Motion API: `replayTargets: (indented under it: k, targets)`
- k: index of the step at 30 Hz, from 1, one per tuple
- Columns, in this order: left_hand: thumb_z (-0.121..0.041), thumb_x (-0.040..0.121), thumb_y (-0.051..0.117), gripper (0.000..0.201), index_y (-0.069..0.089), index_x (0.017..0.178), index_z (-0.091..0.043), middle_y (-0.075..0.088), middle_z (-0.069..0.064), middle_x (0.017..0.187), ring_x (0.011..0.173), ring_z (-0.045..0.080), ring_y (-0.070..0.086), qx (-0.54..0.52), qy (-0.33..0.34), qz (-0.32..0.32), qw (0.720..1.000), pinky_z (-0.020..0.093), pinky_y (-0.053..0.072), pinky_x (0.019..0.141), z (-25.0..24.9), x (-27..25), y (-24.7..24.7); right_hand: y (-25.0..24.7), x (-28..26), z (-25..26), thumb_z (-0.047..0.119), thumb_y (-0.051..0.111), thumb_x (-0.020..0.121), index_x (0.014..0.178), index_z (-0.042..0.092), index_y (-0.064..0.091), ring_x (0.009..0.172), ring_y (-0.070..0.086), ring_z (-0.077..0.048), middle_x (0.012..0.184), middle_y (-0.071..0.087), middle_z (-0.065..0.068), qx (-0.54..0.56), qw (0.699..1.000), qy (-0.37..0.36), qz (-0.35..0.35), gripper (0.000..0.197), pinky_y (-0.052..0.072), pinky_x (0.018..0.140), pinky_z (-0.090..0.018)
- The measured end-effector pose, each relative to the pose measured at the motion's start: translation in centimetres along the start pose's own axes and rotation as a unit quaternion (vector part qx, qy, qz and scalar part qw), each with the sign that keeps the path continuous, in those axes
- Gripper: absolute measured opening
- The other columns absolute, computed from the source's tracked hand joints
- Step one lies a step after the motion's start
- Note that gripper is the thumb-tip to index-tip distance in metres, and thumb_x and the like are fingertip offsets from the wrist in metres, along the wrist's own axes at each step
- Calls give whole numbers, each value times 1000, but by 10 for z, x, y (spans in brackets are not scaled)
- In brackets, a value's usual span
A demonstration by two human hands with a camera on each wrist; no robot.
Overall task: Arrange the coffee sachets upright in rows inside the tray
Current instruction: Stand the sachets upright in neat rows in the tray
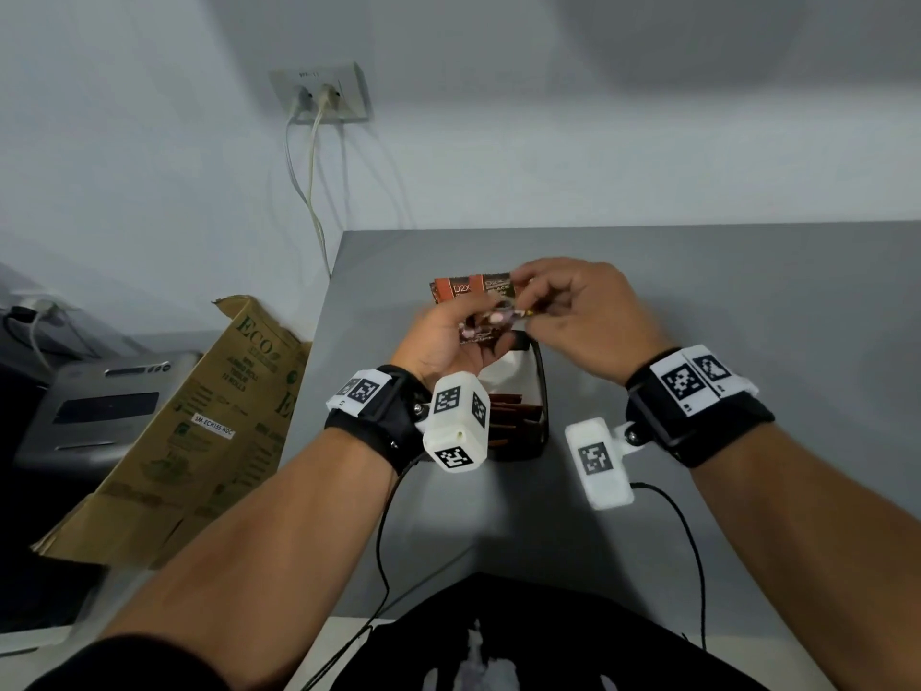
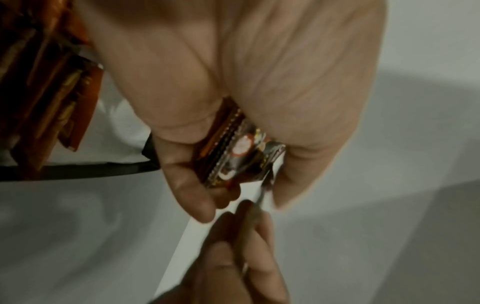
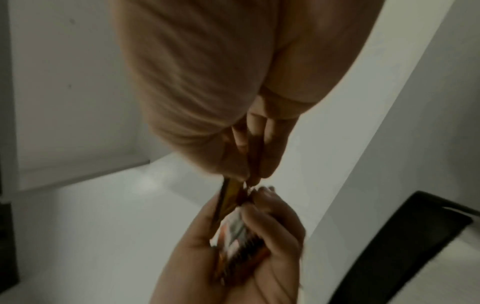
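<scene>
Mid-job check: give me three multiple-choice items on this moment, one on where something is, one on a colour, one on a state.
1. Where is the tray?
A. beneath the hands on the grey table
B. on the cardboard box
C. on the floor

2. What colour is the tray's rim?
A. white
B. black
C. red

3. What is the left hand doing?
A. resting flat
B. pointing
C. gripping a bunch of sachets

Answers: 1 A, the head view shows it below the wrists; 2 B, its edge is dark; 3 C, fingers curl round them while the right hand pinches one sachet.
</scene>
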State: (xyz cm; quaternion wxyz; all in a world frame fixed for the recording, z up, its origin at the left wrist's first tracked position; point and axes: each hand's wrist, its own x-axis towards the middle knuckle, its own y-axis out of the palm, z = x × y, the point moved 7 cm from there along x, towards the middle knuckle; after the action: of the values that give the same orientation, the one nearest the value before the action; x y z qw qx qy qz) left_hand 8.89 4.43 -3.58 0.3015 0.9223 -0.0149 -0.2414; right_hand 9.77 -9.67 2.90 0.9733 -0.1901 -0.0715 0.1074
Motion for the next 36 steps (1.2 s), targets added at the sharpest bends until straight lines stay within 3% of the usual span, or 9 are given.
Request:
replayTargets:
  k: [2, 4, 7, 11, 15, 19, 26, 31, 36]
  targets:
    - [6, 88, 57, 8, 64, 90, 3, 66, 16, 77, 67, 22, 66, 21, 12, 0, 1000, 28, 56, 58, -3, 0, 1, 2, 0, -2, 9, 72, 75, 76, 28, 73, 103, 67, -6, 119, 65, 12, -32, 999, 3, -12, 19, 56, 93, -35]
    - [12, 88, 56, 15, 66, 95, 4, 68, 18, 82, 73, 25, 68, 43, 26, 20, 999, 30, 56, 60, -3, -1, 4, -2, 3, -5, 19, 74, 78, 89, 31, 68, 88, 69, -7, 110, 68, 12, -11, 998, 26, -51, 18, 58, 83, -37]
    - [7, 90, 57, 16, 67, 102, 0, 70, 16, 86, 77, 25, 69, 55, 34, 33, 997, 32, 58, 62, -3, -3, 6, -1, 9, -15, 13, 79, 78, 118, 28, 59, 83, 71, -14, 100, 70, 5, 18, 996, 71, -48, 47, 61, 82, -43]
    - [-4, 92, 39, 28, 60, 110, 2, 68, 21, 94, 78, 30, 70, -1, 3, 21, 1000, 40, 61, 67, -4, -1, 2, -8, 12, -21, 3, 80, 78, 128, 18, 58, 95, 71, -21, 104, 69, -1, 86, 990, 87, -70, 57, 61, 84, -41]
    - [4, 94, 47, 24, 61, 113, 3, 72, 19, 94, 83, 31, 71, 31, 31, 16, 999, 41, 62, 75, -4, -1, -4, -11, 11, -29, 5, 82, 78, 114, 8, 66, 90, 73, -24, 104, 74, -9, 131, 980, 115, -98, 39, 60, 85, -39]
    - [5, 89, 62, 23, 65, 112, 3, 73, 18, 100, 86, 29, 71, 66, 63, 20, 996, 34, 61, 68, -6, -1, -3, 0, 10, -37, 3, 74, 83, 92, 8, 64, 90, 72, -34, 99, 74, -19, 208, 963, 152, -80, 14, 57, 91, -52]
    - [9, 92, 53, 22, 65, 110, 2, 72, 15, 91, 79, 24, 69, 90, 67, 25, 993, 29, 57, 61, 1, 0, 1, 28, 1, -35, 3, 55, 99, 108, 6, 67, 89, 71, -21, 104, 74, -15, 269, 947, 173, -15, 16, 57, 76, -32]
    - [2, 94, 40, 20, 54, 106, 10, 68, 24, 89, 77, 30, 71, 21, 23, 10, 999, 34, 61, 66, 2, 0, -9, 2, 3, -44, 8, 49, 103, 102, 15, 60, 71, 66, -20, 92, 69, -10, 294, 923, 224, -104, 13, 54, 58, -33]
    - [12, 91, 56, 29, 59, 119, 7, 71, 19, 100, 88, 31, 72, 85, 75, 3, 994, 37, 61, 71, -2, 0, -10, 9, 4, -43, 6, 50, 102, 108, 8, 67, 81, 69, -23, 95, 73, -13, 282, 937, 201, -37, 18, 56, 70, -35]
